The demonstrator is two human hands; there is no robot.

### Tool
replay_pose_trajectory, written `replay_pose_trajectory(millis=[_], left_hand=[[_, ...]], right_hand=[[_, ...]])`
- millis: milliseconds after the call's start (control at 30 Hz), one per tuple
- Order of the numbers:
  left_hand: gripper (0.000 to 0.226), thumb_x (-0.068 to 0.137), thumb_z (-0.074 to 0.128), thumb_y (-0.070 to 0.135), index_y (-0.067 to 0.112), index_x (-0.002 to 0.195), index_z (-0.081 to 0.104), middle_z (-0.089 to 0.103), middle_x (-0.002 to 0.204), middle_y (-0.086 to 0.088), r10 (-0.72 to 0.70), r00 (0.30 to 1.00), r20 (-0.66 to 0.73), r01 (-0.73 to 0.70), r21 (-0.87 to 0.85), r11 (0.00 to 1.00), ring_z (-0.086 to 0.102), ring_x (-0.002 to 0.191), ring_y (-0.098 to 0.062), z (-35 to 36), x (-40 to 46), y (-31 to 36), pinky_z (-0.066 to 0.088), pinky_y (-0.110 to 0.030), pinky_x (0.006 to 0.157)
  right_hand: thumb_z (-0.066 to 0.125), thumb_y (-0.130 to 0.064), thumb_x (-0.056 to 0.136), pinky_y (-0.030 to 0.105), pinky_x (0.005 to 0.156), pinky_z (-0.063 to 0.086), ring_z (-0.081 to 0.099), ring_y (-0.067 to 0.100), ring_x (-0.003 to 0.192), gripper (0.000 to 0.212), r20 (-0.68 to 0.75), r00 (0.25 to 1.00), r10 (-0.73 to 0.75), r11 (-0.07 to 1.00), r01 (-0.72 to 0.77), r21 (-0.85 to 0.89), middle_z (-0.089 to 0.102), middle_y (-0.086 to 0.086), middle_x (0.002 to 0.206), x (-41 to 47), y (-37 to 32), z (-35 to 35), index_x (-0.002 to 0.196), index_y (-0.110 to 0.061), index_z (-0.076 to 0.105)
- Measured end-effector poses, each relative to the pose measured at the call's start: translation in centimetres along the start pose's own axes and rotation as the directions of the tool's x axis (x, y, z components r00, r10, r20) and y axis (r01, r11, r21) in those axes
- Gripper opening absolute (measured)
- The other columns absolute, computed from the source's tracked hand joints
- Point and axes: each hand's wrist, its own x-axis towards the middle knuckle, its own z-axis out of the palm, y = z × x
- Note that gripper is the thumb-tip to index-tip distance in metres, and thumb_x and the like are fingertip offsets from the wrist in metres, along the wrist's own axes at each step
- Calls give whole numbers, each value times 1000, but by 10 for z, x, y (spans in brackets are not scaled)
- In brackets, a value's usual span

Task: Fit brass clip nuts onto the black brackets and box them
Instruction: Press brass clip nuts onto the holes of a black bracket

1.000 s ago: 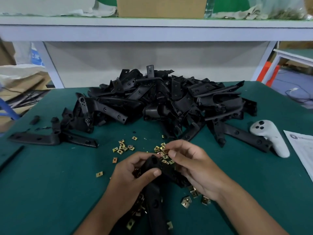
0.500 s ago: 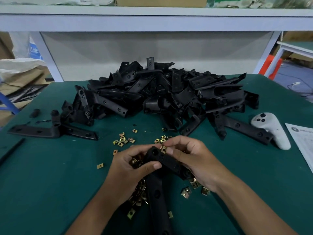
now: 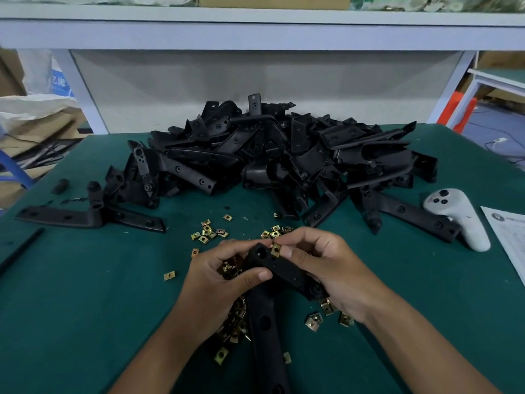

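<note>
Both hands on one bracket (image 3: pixel 264 308) — right hand (image 3: pixel 326 265) pinches clip nut (image 3: pixel 275 249).

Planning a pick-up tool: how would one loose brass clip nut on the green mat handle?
The loose clip nut looks thin, folded and small, so probably light and apt to skid if pushed. It lies flat, so rolling seems unlikely. Pinching its edges, as the right hand does, likely suits it.

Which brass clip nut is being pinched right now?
The clip nut in the right hand, at the held bracket tip; the others lie loose.

left hand (image 3: pixel 218 282) grips bracket (image 3: pixel 264 317) | right hand (image 3: pixel 326 268) pinches clip nut (image 3: pixel 275 249)
</note>
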Motion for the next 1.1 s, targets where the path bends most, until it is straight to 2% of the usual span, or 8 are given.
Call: replay_pose_trajectory(millis=[200,367,500,633,800,933,1033,1100], left_hand=[[42,71,86,50,34,110,78,76,111,-1,12,1000,-12,-12,-7,1000,71,107,-18,1,0,1,55,-21,88],[40,68,86,55,36,102,78,78,104,4,1,999,-47,0,7,1000,73,99,-14,1,-1,2,57,-21,83],[32,66,88,38,32,96,77,75,88,6,-45,999,-29,45,-20,999,73,85,-10,1,-1,1,57,-19,75],[25,69,92,27,27,89,76,74,83,4,-71,997,-12,71,-21,997,72,80,-10,-1,-1,2,57,-19,73],[19,73,81,21,22,92,77,77,90,-3,-70,997,-35,71,28,997,73,84,-14,-4,-1,7,57,-20,75],[18,79,84,27,17,93,77,76,94,-3,-101,995,-6,101,-39,994,72,88,-15,-4,-2,12,56,-21,76],[23,79,77,34,19,97,76,75,96,0,-130,991,31,133,-89,987,71,91,-14,-5,-3,14,56,-21,79],[25,81,76,35,19,100,74,73,99,-2,-157,986,52,162,-115,980,70,95,-17,-6,-2,13,56,-23,81]], right_hand=[[70,-29,89,23,82,57,72,17,97,20,39,999,-6,1000,6,15,76,4,106,-2,-6,1,103,-19,78],[61,-38,96,23,83,57,73,20,105,26,88,996,-8,999,5,38,76,4,112,-5,-12,1,109,-23,78],[57,-37,99,21,85,55,72,17,107,26,109,993,-54,998,56,-11,76,2,114,-6,-12,1,109,-26,77],[56,-34,101,20,88,53,71,17,109,26,109,990,-92,990,102,-94,76,1,114,-5,-7,0,110,-22,77],[51,-38,101,30,100,53,67,21,117,33,179,982,-62,995,75,-64,72,3,123,-4,-5,-3,120,-23,74],[39,-9,95,31,89,52,62,23,108,38,99,995,14,986,-30,164,69,10,121,2,1,-7,119,-10,68],[32,18,95,37,95,50,60,29,109,41,33,995,91,945,-97,313,69,19,122,6,6,-11,114,-2,63],[37,21,96,35,99,53,63,28,110,40,42,992,117,928,-124,351,69,21,125,7,5,-13,121,-1,60]])
